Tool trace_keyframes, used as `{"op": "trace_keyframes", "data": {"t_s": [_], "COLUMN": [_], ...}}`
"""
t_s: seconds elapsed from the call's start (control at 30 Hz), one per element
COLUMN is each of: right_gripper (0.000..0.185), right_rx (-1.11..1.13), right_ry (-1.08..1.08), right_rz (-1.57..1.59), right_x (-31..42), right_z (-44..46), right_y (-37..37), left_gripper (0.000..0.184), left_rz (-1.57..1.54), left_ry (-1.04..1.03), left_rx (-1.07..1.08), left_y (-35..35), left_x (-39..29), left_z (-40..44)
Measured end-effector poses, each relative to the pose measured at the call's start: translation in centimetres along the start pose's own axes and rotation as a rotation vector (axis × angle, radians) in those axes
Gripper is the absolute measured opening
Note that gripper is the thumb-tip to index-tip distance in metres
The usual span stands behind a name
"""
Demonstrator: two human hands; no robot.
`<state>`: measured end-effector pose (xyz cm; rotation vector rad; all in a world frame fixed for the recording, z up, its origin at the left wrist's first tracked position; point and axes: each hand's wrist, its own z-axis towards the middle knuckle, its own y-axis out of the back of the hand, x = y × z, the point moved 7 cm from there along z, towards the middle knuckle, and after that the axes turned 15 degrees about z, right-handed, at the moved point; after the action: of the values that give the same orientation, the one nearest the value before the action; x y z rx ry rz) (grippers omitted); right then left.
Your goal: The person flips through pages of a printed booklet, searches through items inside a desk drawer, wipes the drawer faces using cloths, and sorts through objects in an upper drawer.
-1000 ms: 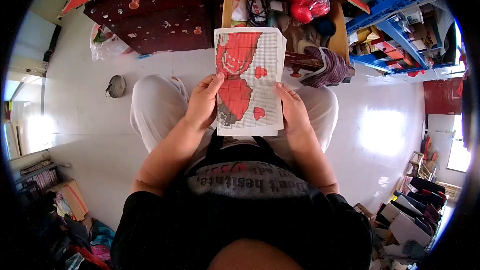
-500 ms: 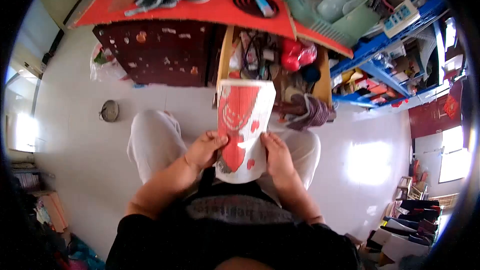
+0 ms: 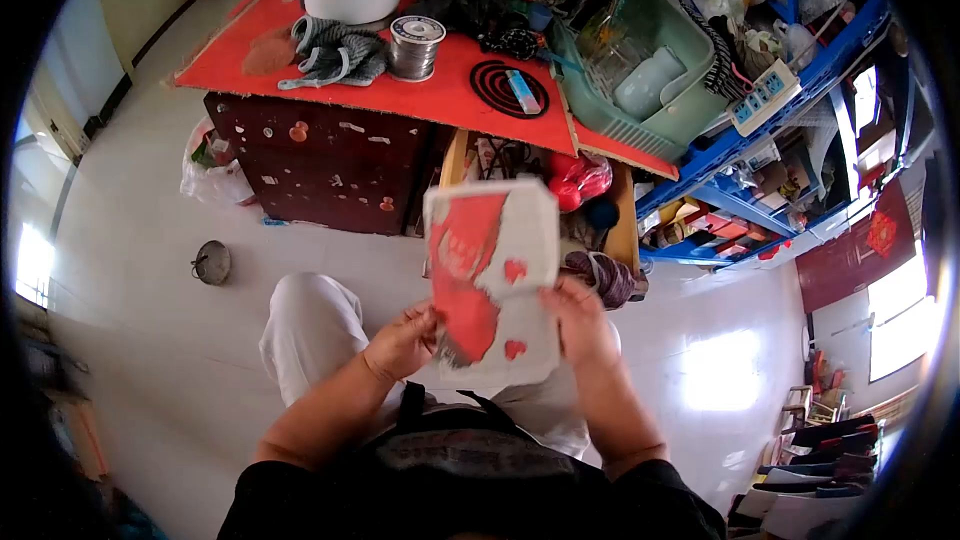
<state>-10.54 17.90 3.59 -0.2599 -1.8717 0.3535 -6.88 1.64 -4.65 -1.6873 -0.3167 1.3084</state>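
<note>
Between my two hands is a white, roughly rectangular paper-like piece (image 3: 525, 315) with a large red shape and small red hearts on it. It is blurred, and I cannot tell whether it is a folded sheet or a booklet. My left hand (image 3: 405, 340) pinches its left edge at the lower part. My right hand (image 3: 583, 320) grips the right edge, thumb on the front. The piece is held above my lap, its top overlapping the view of an open drawer (image 3: 625, 225). Inside the drawer lie a red plastic-wrapped bundle (image 3: 580, 180) and dark cords.
On the red tabletop (image 3: 455, 100) are a solder wire spool (image 3: 415, 48), a grey knitted glove (image 3: 340, 52), and a black mosquito coil (image 3: 490, 90). A green plastic basket (image 3: 640, 125) stands near a power strip (image 3: 765, 95) and blue shelving (image 3: 720, 165). A round metal dish (image 3: 212, 263) sits on the floor.
The piece has turned to show a wider face, and my right hand has shifted right and slightly away from my left. The view has tilted up, showing more of the tabletop.
</note>
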Motion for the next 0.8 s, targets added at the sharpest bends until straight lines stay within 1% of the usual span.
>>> {"op": "trace_keyframes", "data": {"t_s": [0.03, 0.07, 0.1, 0.17, 0.2, 0.23, 0.27, 0.3, 0.33, 0.37, 0.4, 0.43, 0.5, 0.53, 0.6, 0.67, 0.7, 0.73, 0.77, 0.8], "right_gripper": [0.016, 0.018, 0.02, 0.021, 0.022, 0.022, 0.023, 0.025, 0.028, 0.03, 0.033, 0.033, 0.029, 0.029, 0.034, 0.035, 0.035, 0.037, 0.04, 0.041], "right_rx": [-0.05, -0.027, -0.003, -0.019, 0.011, 0.031, 0.094, 0.073, 0.029, 0.09, 0.097, -0.009, -0.052, -0.058, 0.027, -0.033, -0.108, -0.1, -0.103, -0.139], "right_ry": [0.042, 0.121, 0.205, 0.377, 0.384, 0.378, 0.355, 0.32, 0.309, 0.368, 0.361, 0.333, 0.441, 0.437, 0.74, 0.784, 0.798, 0.847, 0.818, 0.791], "right_rz": [-0.023, 0.018, 0.058, -0.012, 0.029, 0.07, 0.072, 0.116, 0.176, 0.194, 0.154, 0.114, -0.12, -0.122, -0.746, -1.044, -1.145, -1.153, -1.159, -1.32], "right_x": [1.6, 3.8, 6.2, 10.5, 12.1, 13.3, 14.0, 14.4, 14.9, 15.7, 15.9, 15.8, 16.0, 15.4, 15.2, 12.8, 11.3, 9.3, 7.6, 5.9], "right_z": [0.8, 1.7, 2.8, 5.2, 6.2, 7.6, 10.2, 12.6, 15.2, 16.9, 17.3, 17.5, 15.9, 15.2, 12.1, 7.4, 5.5, 4.5, 3.6, 2.6], "right_y": [0.1, -0.6, -1.4, -3.0, -4.4, -5.4, -5.7, -5.7, -5.5, -6.2, -6.8, -6.5, -6.0, -4.8, -3.2, -0.7, 0.7, 3.7, 5.7, 6.6], "left_gripper": [0.04, 0.045, 0.045, 0.051, 0.045, 0.045, 0.041, 0.038, 0.034, 0.034, 0.033, 0.033, 0.032, 0.032, 0.031, 0.03, 0.03, 0.03, 0.031, 0.031], "left_rz": [-0.006, 0.048, 0.044, 0.173, 0.185, 0.163, 0.232, 0.308, 0.32, 0.312, 0.366, 0.421, 0.423, 0.422, 0.409, 0.49, 0.481, 0.496, 0.513, 0.518], "left_ry": [-0.05, -0.067, -0.072, 0.017, 0.01, 0.029, 0.061, 0.091, 0.097, 0.109, 0.116, 0.113, 0.129, 0.123, 0.128, 0.145, 0.167, 0.14, 0.109, 0.123], "left_rx": [0.019, -0.035, -0.035, -0.026, -0.023, -0.034, -0.066, -0.093, -0.104, -0.105, -0.107, -0.107, -0.118, -0.122, -0.128, -0.273, -0.275, -0.531, -0.787, -0.787], "left_y": [0.2, 0.8, 0.7, 0.4, 0.9, 1.1, 1.6, 2.0, 2.1, 2.2, 2.3, 2.3, 2.3, 2.1, 2.4, 4.0, 4.0, 5.6, 6.9, 6.9], "left_x": [-0.1, 0.1, -0.1, 0.0, 0.6, 1.1, 1.5, 1.7, 1.9, 2.1, 2.1, 2.1, 2.3, 2.0, 2.0, 2.4, 2.8, 2.4, 1.9, 1.9], "left_z": [0.1, 0.1, 0.2, 0.5, 0.9, 1.1, 1.3, 1.4, 1.6, 1.7, 1.8, 2.0, 1.9, 1.8, 1.9, 1.5, 1.2, 0.3, -0.7, -0.7]}}
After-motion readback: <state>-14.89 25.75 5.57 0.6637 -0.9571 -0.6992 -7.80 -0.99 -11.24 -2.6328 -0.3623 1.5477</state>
